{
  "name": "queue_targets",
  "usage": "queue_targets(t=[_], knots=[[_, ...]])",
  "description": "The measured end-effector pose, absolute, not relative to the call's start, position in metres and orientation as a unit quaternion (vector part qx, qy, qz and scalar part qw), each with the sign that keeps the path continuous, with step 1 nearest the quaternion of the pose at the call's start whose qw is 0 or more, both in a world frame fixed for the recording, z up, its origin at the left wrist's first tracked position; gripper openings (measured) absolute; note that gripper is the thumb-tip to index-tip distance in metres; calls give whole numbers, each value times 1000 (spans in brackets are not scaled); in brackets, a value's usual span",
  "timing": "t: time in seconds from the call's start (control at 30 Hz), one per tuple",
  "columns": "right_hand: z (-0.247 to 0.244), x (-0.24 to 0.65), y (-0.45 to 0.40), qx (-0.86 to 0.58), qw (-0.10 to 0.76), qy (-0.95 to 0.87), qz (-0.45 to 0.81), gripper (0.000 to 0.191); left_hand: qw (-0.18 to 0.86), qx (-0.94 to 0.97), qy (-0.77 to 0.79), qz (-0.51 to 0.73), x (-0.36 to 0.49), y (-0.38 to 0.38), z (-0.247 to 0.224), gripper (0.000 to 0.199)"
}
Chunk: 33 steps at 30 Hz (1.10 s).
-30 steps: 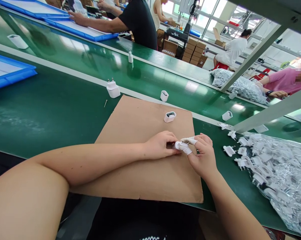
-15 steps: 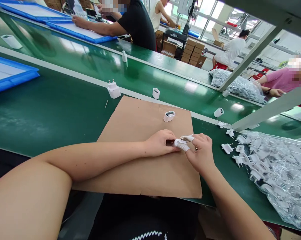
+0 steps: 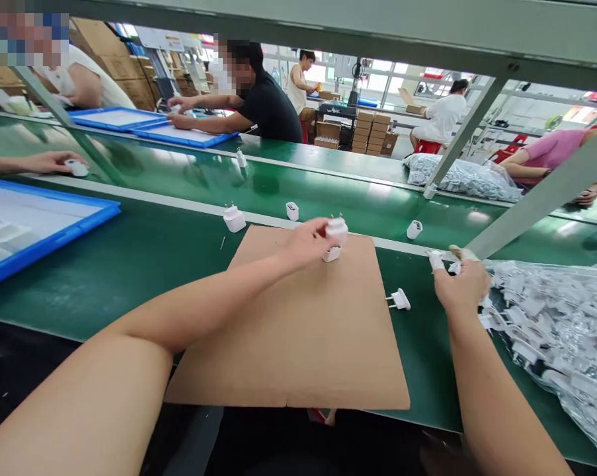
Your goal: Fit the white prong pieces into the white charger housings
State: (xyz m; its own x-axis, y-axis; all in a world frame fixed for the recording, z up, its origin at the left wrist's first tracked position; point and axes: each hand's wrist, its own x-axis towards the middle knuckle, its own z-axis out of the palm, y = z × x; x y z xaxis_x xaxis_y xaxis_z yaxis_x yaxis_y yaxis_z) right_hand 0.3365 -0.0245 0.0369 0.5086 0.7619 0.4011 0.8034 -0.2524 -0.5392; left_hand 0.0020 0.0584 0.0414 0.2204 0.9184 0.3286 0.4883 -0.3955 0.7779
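My left hand (image 3: pixel 305 246) is closed on a white plug charger (image 3: pixel 336 229), its two metal prongs pointing up, somewhat blurred. Just below it a white charger housing (image 3: pixel 332 254) sits on the cardboard sheet (image 3: pixel 298 344), its top partly covered by the held piece. Over at the right, my right hand (image 3: pixel 461 283) reaches down to loose white plug caps (image 3: pixel 455 268), with white coverings on thumb and forefinger. Its thumb and forefinger are apart around these small pieces. One two-pin plug cap (image 3: pixel 400 299) lies on the green table by the cardboard's right edge.
A clear bag of plug caps (image 3: pixel 551 330) fills the right side. Charger housings (image 3: pixel 414 229) stand on the green belt (image 3: pixel 358 198). A pronged charger (image 3: pixel 235 218) stands left of the cardboard. At left are a blue tray (image 3: pixel 50 244) and another person's hand (image 3: pixel 55 162). A metal post (image 3: pixel 506 225) slants at right.
My hands have come apart. The left moved away from me with the plug charger to above the housing; the right moved to the loose plug caps. The view has tilted up.
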Motion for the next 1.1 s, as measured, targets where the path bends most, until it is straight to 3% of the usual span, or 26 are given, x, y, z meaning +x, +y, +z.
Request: queue_targets(t=[0.07,0.17,0.33,0.53,0.63,0.8,0.9,1.03,1.1], knots=[[38,363,-17,-881,285,-372,-60,68,169,732,533,390,-4,102,42,41],[35,383,-15,-946,187,-266,-5,65,42,718,616,320,-15,155,35,40],[31,384,-19,-935,136,-328,14,60,17,667,698,260,-37,194,11,41],[37,373,-22,-909,145,-387,40,49,87,581,748,308,-65,204,-6,81],[38,368,-21,-904,162,-396,25,44,102,567,752,319,-73,200,-3,71],[31,366,-18,-888,162,-430,-16,60,20,614,658,436,-45,185,21,53],[28,369,-16,-867,154,-474,12,50,62,712,570,406,-1,178,43,38],[30,369,-17,-834,258,-488,-13,46,200,781,527,268,68,180,63,30],[32,365,-17,-796,358,-488,-11,39,233,788,519,235,100,184,66,45]])
